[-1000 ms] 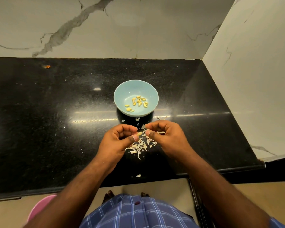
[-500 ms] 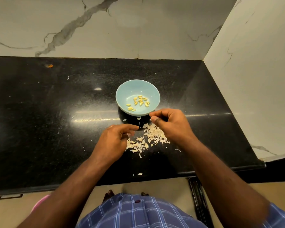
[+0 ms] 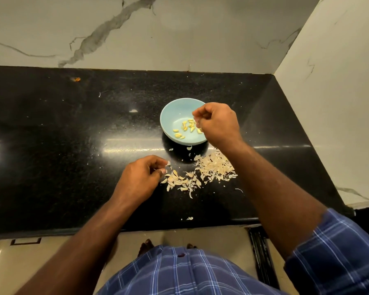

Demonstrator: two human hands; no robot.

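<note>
Pinching tiny, light, slick kernel (image 3: 197, 124) in curled right hand (image 3: 217, 124) over far bowl (image 3: 168, 116); nipping flimsy, papery husk (image 3: 168, 163) between left hand (image 3: 141, 177) fingertips.

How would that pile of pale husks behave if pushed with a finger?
The husks look thin and curled, so probably very light. A push would likely scatter them, not slide them together; strays already lie apart on the counter. They probably crumple when pinched.

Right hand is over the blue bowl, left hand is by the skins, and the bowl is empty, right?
Not empty: the head view shows yellowish pieces in the blue bowl. The right hand is over it, left hand by the skins.
</note>
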